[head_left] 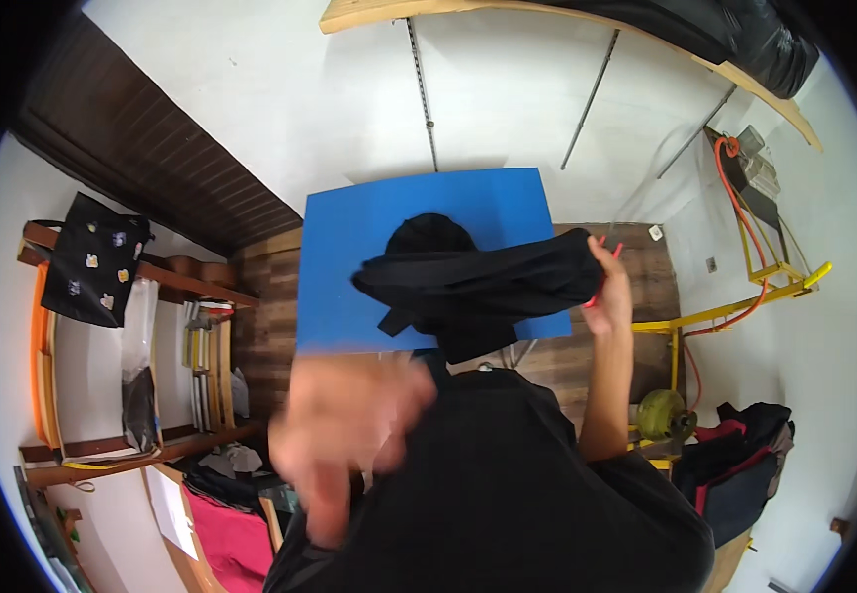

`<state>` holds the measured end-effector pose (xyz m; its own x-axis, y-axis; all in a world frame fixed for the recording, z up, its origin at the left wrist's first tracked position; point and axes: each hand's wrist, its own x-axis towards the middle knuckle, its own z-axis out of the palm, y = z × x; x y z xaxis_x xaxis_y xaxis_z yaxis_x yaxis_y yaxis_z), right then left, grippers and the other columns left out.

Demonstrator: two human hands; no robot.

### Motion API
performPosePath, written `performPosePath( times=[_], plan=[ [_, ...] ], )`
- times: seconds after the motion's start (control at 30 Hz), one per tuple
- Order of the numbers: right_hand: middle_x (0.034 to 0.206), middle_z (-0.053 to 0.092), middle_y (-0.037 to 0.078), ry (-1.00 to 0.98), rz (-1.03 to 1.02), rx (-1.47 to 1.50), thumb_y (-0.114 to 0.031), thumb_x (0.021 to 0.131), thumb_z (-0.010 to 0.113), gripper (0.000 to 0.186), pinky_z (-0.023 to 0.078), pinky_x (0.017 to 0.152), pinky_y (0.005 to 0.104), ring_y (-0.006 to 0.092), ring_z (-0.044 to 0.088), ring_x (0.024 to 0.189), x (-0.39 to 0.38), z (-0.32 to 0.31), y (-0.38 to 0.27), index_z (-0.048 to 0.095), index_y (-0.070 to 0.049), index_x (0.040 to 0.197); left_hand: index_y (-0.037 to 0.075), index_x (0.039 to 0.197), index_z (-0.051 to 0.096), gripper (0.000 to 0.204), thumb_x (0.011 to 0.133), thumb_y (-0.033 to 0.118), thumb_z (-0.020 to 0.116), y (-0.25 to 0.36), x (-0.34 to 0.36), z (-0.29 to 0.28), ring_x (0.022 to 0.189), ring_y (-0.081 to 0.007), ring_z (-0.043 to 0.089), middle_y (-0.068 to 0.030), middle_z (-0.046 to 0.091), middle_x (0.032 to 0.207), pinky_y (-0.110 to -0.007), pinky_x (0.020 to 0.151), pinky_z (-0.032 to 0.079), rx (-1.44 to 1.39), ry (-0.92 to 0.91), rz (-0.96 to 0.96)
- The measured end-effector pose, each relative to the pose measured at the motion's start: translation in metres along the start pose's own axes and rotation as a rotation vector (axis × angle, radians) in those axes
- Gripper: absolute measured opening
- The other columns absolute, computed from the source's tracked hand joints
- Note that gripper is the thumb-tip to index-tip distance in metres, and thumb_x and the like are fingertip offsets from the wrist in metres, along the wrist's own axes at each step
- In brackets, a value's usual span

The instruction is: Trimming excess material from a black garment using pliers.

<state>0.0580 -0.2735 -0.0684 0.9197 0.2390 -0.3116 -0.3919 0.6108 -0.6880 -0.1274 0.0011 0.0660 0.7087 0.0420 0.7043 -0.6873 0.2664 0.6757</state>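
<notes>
A black cloth piece (pixel 478 277), long and folded, stretches across the blue table (pixel 335 232). My right hand (pixel 610 292) is closed on its right end, and thin red parts (pixel 618 249) of something I cannot make out show by the fingers. Behind the cloth a rounded black fabric piece (pixel 428 233) lies on the table; I cannot tell whether the two are joined. Black flaps hang toward the table's near edge. Close to the camera, left of my chest, my left hand (pixel 349 435) is raised and smeared by motion. It is apart from the cloth, and its fingers are unclear.
At the left, a shelf unit (pixel 142 450) holds papers and books, with a black patterned bag (pixel 97 259) hanging over it. A yellow metal frame (pixel 725 311) with an orange hose stands right. Dark clothes (pixel 740 460) are piled behind it. A wooden shelf (pixel 428 10) crosses overhead.
</notes>
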Motion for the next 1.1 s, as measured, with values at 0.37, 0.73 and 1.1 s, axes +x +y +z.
performPosePath(
  times=[0.37, 0.73, 1.1],
  plan=[
    [0.105, 0.07, 0.01, 0.066, 0.024, -0.041, -0.021, 0.092, 0.06, 0.026, 0.054, 0.083, 0.031, 0.0197, 0.068, 0.094, 0.0, 0.002, 0.017, 0.065, 0.0, 0.107, 0.013, 0.071, 0.059, 0.041, 0.104, 0.027, 0.038, 0.087, 0.067, 0.145, 0.072, -0.0204, 0.052, -0.0039, 0.055, 0.08, -0.044, 0.077, 0.05, -0.563, 0.607, -0.369],
    [0.095, 0.07, 0.007, 0.055, -0.035, -0.085, -0.02, 0.093, 0.06, 0.02, 0.054, 0.072, 0.0289, 0.0171, 0.068, 0.084, 0.018, 0.005, -0.003, 0.065, -0.002, 0.101, 0.012, 0.07, 0.057, 0.037, 0.102, 0.025, 0.044, 0.057, 0.068, 0.134, 0.085, -0.0248, 0.059, -0.0052, 0.056, 0.084, -0.042, 0.083, 0.05, -0.556, 0.441, 0.005],
    [0.091, 0.07, 0.006, 0.052, -0.04, -0.085, -0.02, 0.092, 0.061, 0.019, 0.053, 0.067, 0.0283, 0.0159, 0.067, 0.078, 0.044, 0.002, -0.01, 0.065, -0.002, 0.097, 0.012, 0.081, 0.065, 0.04, 0.104, 0.029, 0.038, 0.007, 0.084, 0.12, 0.093, -0.0203, 0.058, -0.0048, 0.059, 0.093, -0.046, 0.087, 0.046, -0.599, 0.189, 0.252]
  ],
)
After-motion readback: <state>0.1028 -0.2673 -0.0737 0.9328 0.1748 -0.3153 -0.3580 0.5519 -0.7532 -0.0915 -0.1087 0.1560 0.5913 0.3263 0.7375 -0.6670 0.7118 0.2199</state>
